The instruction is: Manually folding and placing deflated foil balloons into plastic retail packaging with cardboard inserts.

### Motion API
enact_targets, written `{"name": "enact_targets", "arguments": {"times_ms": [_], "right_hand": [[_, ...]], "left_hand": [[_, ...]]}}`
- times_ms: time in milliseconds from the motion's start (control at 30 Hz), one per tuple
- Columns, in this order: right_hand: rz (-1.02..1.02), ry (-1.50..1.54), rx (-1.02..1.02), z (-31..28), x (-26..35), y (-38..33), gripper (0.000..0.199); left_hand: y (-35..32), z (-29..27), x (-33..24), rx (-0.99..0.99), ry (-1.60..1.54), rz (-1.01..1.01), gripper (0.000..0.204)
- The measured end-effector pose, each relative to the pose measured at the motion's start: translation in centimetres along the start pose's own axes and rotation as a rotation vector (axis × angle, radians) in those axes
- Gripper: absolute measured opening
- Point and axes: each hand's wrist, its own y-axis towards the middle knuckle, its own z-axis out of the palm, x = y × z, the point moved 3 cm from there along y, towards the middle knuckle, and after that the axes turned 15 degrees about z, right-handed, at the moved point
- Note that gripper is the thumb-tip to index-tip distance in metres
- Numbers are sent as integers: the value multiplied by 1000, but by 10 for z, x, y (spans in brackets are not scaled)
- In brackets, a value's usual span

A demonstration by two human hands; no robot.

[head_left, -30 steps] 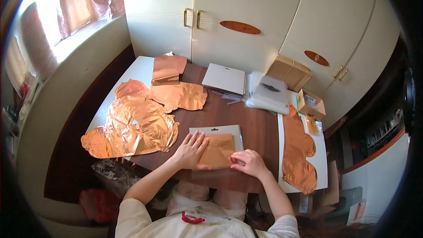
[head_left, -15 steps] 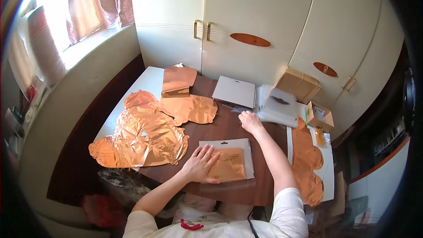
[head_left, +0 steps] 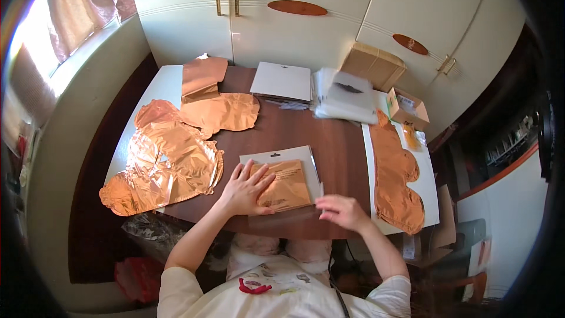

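Note:
My left hand [head_left: 247, 189] lies flat with fingers spread on a folded copper-coloured foil sheet [head_left: 291, 182] with small dark print. Beneath that foil sits a white card [head_left: 294, 153] with a hang hole at its top edge. To the right of the card, my right hand [head_left: 344, 212] pinches a thin white stick [head_left: 321, 190], which points upward from the fingers. Similar thin pale sticks [head_left: 292, 106] lie at the front of a stack of white cards [head_left: 282, 79] farther back.
Large copper foil balloons [head_left: 170, 162] spread over the table's left side. Another foil piece [head_left: 397, 171] lies along the right. Clear plastic bags [head_left: 344, 97], a cardboard box [head_left: 374, 65] and a small open box [head_left: 408, 109] stand at the back right, before white cabinets [head_left: 294, 29].
My right hand has come back from beside the card stack to the near right of the foil, with a thin white stick in it. The left hand stays on the foil. The view has shifted.

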Motion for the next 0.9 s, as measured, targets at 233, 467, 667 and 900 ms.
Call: {"name": "enact_targets", "arguments": {"times_ms": [233,467,667,900], "right_hand": [[-69,77,63,41,2,-43,16],[-117,-25,12,36,-5,-42,15],[-125,-153,-105,26,-19,-19,12],[-95,-231,-111,23,-28,12,25]], "left_hand": [[1,2,-3,11,22,-3,96],[1,4,-3,-1,30,0,96],[1,2,-2,-1,36,10,95],[1,2,-3,10,52,10,96]]}}
